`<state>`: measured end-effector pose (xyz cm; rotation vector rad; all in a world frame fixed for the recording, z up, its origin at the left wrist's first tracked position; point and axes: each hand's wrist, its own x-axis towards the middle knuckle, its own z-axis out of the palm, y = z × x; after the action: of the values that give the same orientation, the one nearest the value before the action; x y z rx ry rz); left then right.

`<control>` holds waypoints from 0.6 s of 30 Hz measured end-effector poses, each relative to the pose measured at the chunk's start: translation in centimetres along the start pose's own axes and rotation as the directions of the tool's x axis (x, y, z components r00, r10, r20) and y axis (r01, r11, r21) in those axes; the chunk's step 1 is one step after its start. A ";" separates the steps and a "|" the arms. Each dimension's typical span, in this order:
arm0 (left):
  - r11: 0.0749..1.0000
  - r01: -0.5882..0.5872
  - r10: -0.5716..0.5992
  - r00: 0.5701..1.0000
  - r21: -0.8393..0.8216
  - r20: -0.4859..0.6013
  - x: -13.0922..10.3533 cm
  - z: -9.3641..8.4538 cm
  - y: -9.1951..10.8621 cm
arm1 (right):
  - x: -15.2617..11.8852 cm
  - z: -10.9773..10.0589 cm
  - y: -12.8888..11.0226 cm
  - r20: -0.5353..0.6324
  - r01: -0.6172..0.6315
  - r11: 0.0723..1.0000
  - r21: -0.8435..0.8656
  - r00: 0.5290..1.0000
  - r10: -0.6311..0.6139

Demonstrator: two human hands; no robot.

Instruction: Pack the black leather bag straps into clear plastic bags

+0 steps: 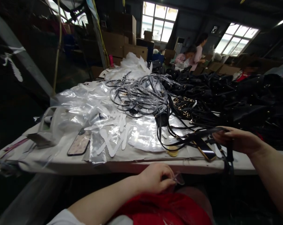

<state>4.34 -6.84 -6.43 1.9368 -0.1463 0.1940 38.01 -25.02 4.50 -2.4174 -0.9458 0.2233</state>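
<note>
My left hand [158, 178] is closed in front of the table edge, above my red clothing. A small piece of clear plastic [179, 178] pokes out between its fingers. Over the table's right part, my right hand [237, 139] is closed on a black strap [202, 134]. One end of the strap hangs below the hand, and the rest runs left across the table toward more loose straps. Beyond lie a pile of black straps with gold chain pieces [184, 104] and a heap of plastic-wrapped straps [141, 93].
Clear plastic bags [85, 100] and several white serrated strips [113, 148] cover the left side. One phone [79, 143] lies there; another phone [205, 150] is near my right hand, beside a yellow disc [173, 151]. Black bags [249, 103] fill the right. People [195, 56] stand behind.
</note>
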 end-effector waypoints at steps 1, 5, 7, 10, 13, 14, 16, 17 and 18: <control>1.000 -0.006 0.006 1.000 -0.019 0.000 0.0 0.0 0.1 | -1.6 -0.5 -1.4 0.089 0.009 0.968 0.252 0.995 -0.033; 0.983 -0.090 0.092 0.996 -0.157 0.008 0.0 -0.4 1.1 | -8.0 0.2 -8.4 0.036 -0.042 0.620 0.783 0.999 0.023; 0.955 -0.144 0.171 0.982 -0.261 0.083 -0.1 -0.6 2.0 | -10.2 1.7 -11.1 -0.067 -0.041 0.558 0.829 0.983 0.173; 0.918 -0.143 0.230 0.952 -0.370 0.203 -0.4 0.1 2.7 | -11.6 4.1 -12.6 -0.207 0.046 0.488 0.872 0.937 0.282; 0.934 -0.010 0.093 0.972 -0.357 0.216 -0.8 1.6 2.3 | -11.3 6.0 -11.5 -0.316 0.156 0.417 0.895 0.882 0.349; 0.937 0.039 0.036 0.977 -0.346 0.208 -0.9 2.0 1.9 | -11.1 6.6 -10.8 -0.312 0.155 0.391 0.907 0.871 0.380; 0.933 0.090 -0.030 0.984 -0.348 0.175 -1.0 2.5 1.3 | -10.9 7.9 -9.5 -0.207 0.072 0.324 0.943 0.891 0.405; 0.929 0.088 -0.031 0.986 -0.360 0.162 -1.0 2.5 0.9 | -11.0 8.5 -9.0 -0.124 0.006 0.292 0.956 0.913 0.388; 0.925 0.075 -0.019 0.988 -0.372 0.152 -0.9 2.5 0.7 | -11.2 9.2 -8.5 -0.041 -0.060 0.268 0.962 0.934 0.355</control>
<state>3.46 -9.37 -6.89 1.5660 -0.2168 -0.0107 21.64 -23.46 0.82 -1.3096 -0.1636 0.4229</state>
